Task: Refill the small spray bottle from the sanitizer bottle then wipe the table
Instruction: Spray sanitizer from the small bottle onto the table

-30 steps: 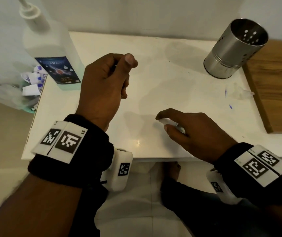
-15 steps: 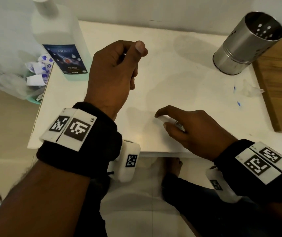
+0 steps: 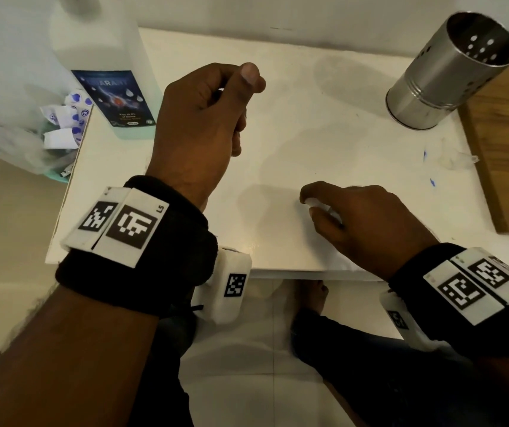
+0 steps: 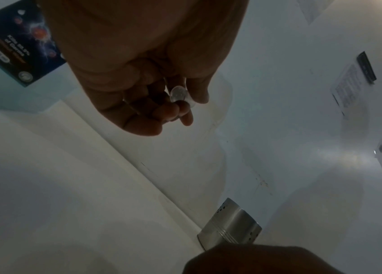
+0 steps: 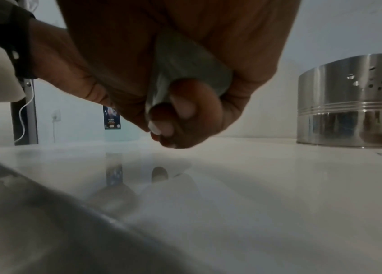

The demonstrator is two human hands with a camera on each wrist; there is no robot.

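- Head view: the left hand [image 3: 204, 115], raised above the middle of the glossy white tabletop [image 3: 324, 143], has its fingers curled, thumb tip pressed to the forefinger, pinching something this view hides. The right hand [image 3: 367, 223], low near the front edge, curls round the small spray bottle [image 3: 319, 204]; only its pale end and a glint of metal show. The large sanitizer bottle [image 3: 108, 72], translucent with a dark blue label, stands upright at the rear-left corner. A perforated steel cylinder [image 3: 450, 72] stands at the rear-right, beside a wooden board [image 3: 506, 140]. A crumpled clear wrapper [image 3: 453, 158] lies near the right edge.
- Left wrist view: the fingertips pinch a small clear round piece [image 4: 179, 93]; I judge it to be the spray bottle's cap, though that is unsure.
- Right wrist view: the right hand wraps the bottle's smooth, grey, cylindrical body [image 5: 185, 68], held just above the reflective tabletop.
- Progress, as a judgement: the small bottle seems opened, the sanitizer bottle stands untouched, so the refill looks not yet begun; no cloth is visible and wiping remains.
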